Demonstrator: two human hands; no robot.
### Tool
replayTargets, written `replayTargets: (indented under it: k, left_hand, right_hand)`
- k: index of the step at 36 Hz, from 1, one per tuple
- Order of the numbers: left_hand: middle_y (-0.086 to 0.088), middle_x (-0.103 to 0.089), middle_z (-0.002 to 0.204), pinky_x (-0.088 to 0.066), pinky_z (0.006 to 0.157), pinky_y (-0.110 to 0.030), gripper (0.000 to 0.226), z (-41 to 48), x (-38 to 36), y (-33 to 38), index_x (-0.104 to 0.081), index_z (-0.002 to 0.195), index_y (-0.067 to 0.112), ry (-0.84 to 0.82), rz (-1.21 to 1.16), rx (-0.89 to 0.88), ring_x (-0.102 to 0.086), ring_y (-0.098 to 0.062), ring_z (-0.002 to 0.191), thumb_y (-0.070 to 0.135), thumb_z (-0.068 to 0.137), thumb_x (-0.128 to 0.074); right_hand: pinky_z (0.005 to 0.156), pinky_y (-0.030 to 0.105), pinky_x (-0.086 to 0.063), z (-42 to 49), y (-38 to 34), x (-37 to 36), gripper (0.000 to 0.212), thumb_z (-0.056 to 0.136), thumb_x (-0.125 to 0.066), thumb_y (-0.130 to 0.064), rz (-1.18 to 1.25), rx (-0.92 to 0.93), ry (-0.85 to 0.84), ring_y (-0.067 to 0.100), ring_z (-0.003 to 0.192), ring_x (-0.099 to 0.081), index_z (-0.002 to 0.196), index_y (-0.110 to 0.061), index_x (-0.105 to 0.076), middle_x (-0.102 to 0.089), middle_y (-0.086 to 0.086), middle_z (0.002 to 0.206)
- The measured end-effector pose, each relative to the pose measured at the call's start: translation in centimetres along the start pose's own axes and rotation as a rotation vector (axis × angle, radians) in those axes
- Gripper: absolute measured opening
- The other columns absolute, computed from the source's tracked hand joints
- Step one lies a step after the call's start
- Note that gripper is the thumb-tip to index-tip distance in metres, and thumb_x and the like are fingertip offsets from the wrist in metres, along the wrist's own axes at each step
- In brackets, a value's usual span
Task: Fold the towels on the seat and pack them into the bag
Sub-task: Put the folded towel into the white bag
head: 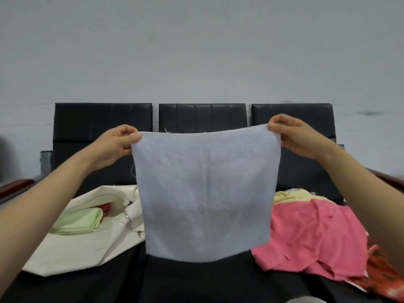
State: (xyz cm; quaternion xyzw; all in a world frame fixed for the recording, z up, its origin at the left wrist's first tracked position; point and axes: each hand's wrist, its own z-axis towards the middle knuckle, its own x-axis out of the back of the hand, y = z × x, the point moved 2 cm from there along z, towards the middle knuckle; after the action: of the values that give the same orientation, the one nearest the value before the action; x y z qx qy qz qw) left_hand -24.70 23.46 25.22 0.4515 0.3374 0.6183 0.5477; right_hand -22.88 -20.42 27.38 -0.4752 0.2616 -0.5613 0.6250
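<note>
The hanging towel blocks the middle for me. Below its edge a strip of seat is free. The bag takes the left side, the pink pile the right.

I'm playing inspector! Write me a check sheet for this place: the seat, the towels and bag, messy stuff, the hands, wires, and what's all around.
Surface: black bench seat, with the towels and bag lying on it.
Job's things: light blue towel held up, spread out and unfolded; white bag open on the left with a folded green towel inside; pink towel and yellow towel in a loose heap on the right.
Clutter: orange-red patterned item beside the pink towel, kind unclear; red thing in the bag.
Grippers: left hand pinches the light blue towel's top left corner; right hand pinches its top right corner.
Cables: nothing seen.
Surroundings: black backrests; plain grey wall behind.
</note>
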Motion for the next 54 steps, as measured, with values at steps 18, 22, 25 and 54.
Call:
replayTargets:
  k: [18,22,25,54]
  left_hand:
    - [-0.008,-0.066,0.100,-0.052,0.069,-0.023,0.016,8.3,-2.3,-9.0,-0.064,0.107,0.008,0.435,0.496,-0.039,-0.066,-0.019,0.081,0.010,0.096,-0.053]
    - [-0.003,-0.062,0.107,-0.047,0.082,-0.027,0.020,7.7,-2.1,-10.5,-0.062,0.113,0.010,0.453,0.462,-0.051,-0.059,-0.018,0.097,0.009,0.095,-0.055]
    - [-0.002,-0.063,0.105,-0.042,0.081,-0.023,0.018,6.1,-1.5,-12.6,-0.060,0.109,0.014,0.398,0.425,-0.010,-0.057,-0.013,0.094,0.012,0.091,-0.063]
    - [-0.012,-0.059,0.083,-0.052,0.065,-0.032,0.009,-6.8,-5.8,-26.7,-0.056,0.094,0.007,-0.118,0.116,0.826,-0.057,-0.020,0.073,0.000,0.089,-0.055]
  right_hand:
    - [0.083,0.025,-0.039,9.0,10.8,-2.5,0.027,0.096,-0.044,0.000,-0.661,-0.007,0.345,0.016,0.101,-0.050,0.097,-0.009,-0.069,-0.053,0.003,0.110]
    - [0.090,0.028,-0.042,9.3,11.9,-2.8,0.035,0.094,-0.041,0.003,-0.563,0.039,0.353,0.015,0.104,-0.051,0.089,-0.017,-0.070,-0.055,0.001,0.110]
    - [0.094,0.036,-0.049,8.2,13.6,-2.8,0.037,0.094,-0.047,0.002,-0.362,0.023,0.276,0.017,0.101,-0.059,0.080,-0.023,-0.070,-0.066,0.000,0.100]
    - [0.086,0.033,-0.052,-4.5,28.1,-6.6,0.021,0.097,-0.048,-0.007,-0.222,-0.700,-0.172,0.024,0.108,-0.057,0.102,-0.007,-0.068,-0.058,0.004,0.114]
